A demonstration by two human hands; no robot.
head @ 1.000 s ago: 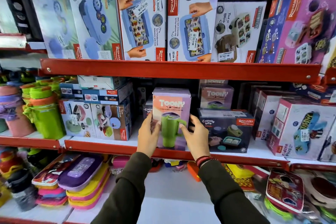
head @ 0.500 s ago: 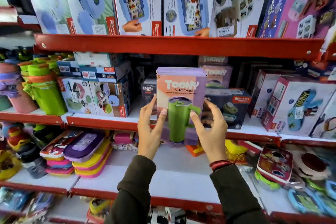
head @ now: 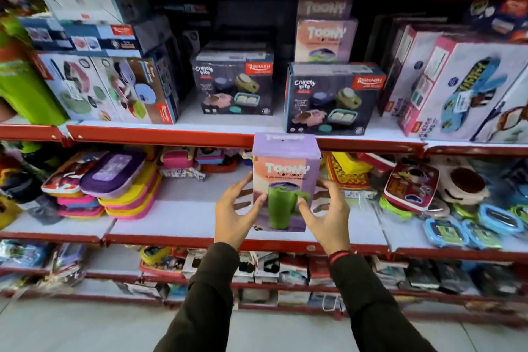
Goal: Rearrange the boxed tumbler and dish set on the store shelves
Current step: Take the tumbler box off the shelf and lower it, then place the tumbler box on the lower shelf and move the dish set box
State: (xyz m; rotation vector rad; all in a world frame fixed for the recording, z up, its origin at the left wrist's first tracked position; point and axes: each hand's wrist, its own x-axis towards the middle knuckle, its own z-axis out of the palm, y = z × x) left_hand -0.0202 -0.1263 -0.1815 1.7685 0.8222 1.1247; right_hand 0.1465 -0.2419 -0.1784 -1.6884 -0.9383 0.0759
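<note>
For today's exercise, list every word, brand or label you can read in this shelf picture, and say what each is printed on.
"Toony TUMBLER": purple-and-peach cardboard box with a green mug picture, held between the left hand and right hand.
"Crunchy bite", "Rishabh": dark dish-set box at the shelf front.
"Crunchy bite", "Rishabh": matching dark box further back.
"Toony": two stacked purple boxes behind.
Small print and price stickers: too blurred.

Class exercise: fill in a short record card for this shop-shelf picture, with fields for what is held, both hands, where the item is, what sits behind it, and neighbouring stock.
Held item: Toony tumbler box, upright, green mug printed on its front
Left hand: gripping the box's left side
Right hand: gripping the box's right side
Position: in front of the shelves, at the level of the lower shelf
Behind it: two Crunchy Bite boxes on the middle shelf
Neighbouring stock: more Toony boxes stacked at the back
</note>
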